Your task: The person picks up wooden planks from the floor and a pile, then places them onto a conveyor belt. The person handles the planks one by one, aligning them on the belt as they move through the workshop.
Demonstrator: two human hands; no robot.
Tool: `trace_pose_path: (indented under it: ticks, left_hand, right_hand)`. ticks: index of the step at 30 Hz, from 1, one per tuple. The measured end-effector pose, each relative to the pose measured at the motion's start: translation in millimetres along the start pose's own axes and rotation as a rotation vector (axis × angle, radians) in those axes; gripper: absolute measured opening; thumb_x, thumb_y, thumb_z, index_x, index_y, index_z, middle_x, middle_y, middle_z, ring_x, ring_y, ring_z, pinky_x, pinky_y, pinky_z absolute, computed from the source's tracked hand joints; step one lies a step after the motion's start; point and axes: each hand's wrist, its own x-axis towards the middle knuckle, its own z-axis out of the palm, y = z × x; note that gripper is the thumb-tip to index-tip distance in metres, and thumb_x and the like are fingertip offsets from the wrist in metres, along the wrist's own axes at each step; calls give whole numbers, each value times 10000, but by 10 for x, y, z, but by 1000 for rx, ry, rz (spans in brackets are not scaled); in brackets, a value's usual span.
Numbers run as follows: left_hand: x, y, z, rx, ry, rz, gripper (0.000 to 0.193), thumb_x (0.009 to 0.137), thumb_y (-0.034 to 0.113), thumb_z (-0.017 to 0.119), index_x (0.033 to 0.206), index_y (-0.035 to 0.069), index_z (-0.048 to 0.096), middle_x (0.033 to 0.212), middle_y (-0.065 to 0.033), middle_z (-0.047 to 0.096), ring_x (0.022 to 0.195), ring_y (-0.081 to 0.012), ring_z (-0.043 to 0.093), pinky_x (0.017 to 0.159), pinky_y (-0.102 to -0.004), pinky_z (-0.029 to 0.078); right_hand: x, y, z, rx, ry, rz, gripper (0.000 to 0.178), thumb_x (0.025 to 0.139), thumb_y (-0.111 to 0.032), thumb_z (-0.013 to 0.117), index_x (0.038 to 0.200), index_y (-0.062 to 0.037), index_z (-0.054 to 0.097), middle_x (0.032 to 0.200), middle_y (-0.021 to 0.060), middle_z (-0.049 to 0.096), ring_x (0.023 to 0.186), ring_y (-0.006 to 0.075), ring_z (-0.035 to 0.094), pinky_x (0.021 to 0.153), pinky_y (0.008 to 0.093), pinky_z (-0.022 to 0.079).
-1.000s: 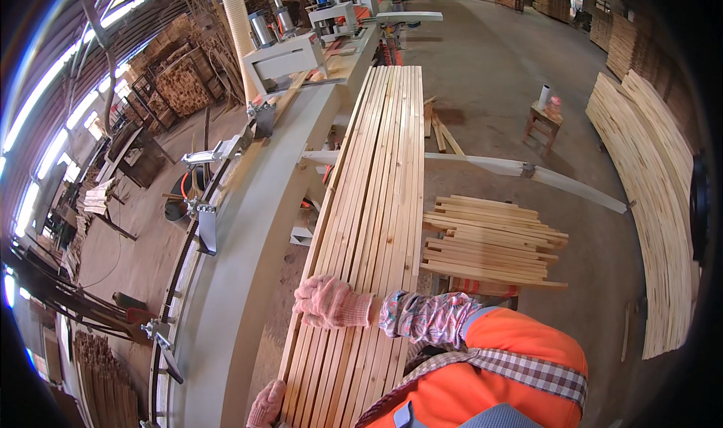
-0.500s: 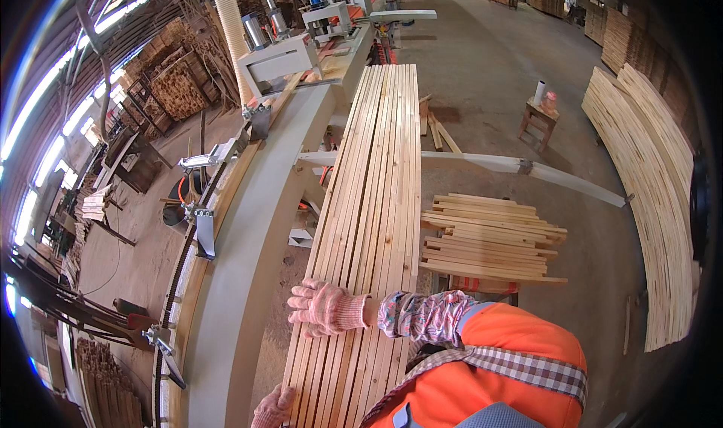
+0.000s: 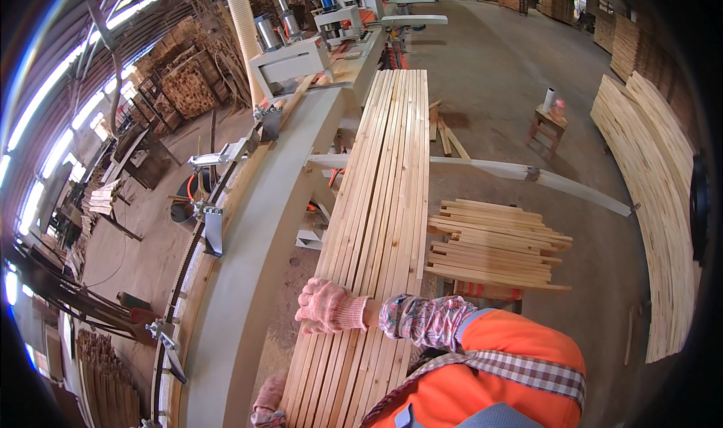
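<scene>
A long row of pale wooden strips [image 3: 384, 194] runs away from me, laid side by side. My right hand [image 3: 331, 306], in a pink-and-white knit glove, reaches across its top to the left edge. Its fingers curl over the outer strips there. At the lower left, my gloved left hand [image 3: 269, 398] is against or close beside the same edge, near the bottom of the view. Its fingers are only partly seen, so their grip is unclear.
A grey machine bed [image 3: 248, 277] with a chain runs along the left. Machine heads [image 3: 294, 59] stand ahead. A grey crossbar [image 3: 482, 166] extends right past the strips. Shorter wooden pieces [image 3: 497, 243] are stacked to the right, and tall board stacks [image 3: 648, 217] stand beyond.
The whole view has shifted slightly. My right hand's fingers are more bent over the left edge of the strips. My left hand has moved a little outward from the edge.
</scene>
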Motion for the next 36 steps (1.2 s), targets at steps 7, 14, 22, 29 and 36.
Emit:
trace_pose_path:
  ticks: [7, 14, 22, 29, 36]
  left_hand:
    - [53, 107, 90, 4, 6, -174, 483, 914, 481, 486, 1195, 121, 643, 1039, -179, 688, 1001, -332, 646, 918, -414, 477]
    - [4, 400, -96, -44, 150, -240, 490, 880, 492, 516, 1154, 123, 685, 976, -155, 710, 960, -302, 667, 881, -391, 488]
    - [12, 490, -82, -346, 270, -316, 421, 893, 393, 580, 1137, 66, 681, 811, -77, 705, 698, -147, 661, 663, -297, 526]
    - [47, 422, -73, -408, 289, -327, 381, 906, 361, 572, 1121, 66, 683, 783, -50, 694, 652, -131, 641, 639, -284, 520]
    - [12, 434, -98, -381, 327, -335, 395, 898, 361, 560, 1114, 50, 672, 770, -58, 686, 631, -131, 637, 632, -280, 510]
  right_hand:
    - [-26, 42, 125, 29, 166, -29, 362, 857, -496, 601, 1084, -229, 692, 1009, -4, 629, 1077, 207, 541, 1014, 362, 372]
    - [-1, 21, 120, 2, 127, -1, 368, 869, -506, 570, 1071, -229, 704, 1011, -12, 633, 1065, 199, 544, 1013, 357, 360]
    - [97, -31, -34, -138, -29, -2, 260, 942, -368, 481, 964, -263, 719, 1066, 14, 628, 1099, 203, 550, 976, 371, 359]
    - [128, 34, 128, -193, -13, -72, 257, 930, -365, 491, 943, -242, 716, 1035, 19, 657, 1040, 198, 595, 968, 367, 372]
    - [111, 55, 189, -81, 95, -73, 260, 929, -385, 506, 903, -227, 711, 942, 16, 660, 985, 185, 601, 972, 340, 367]
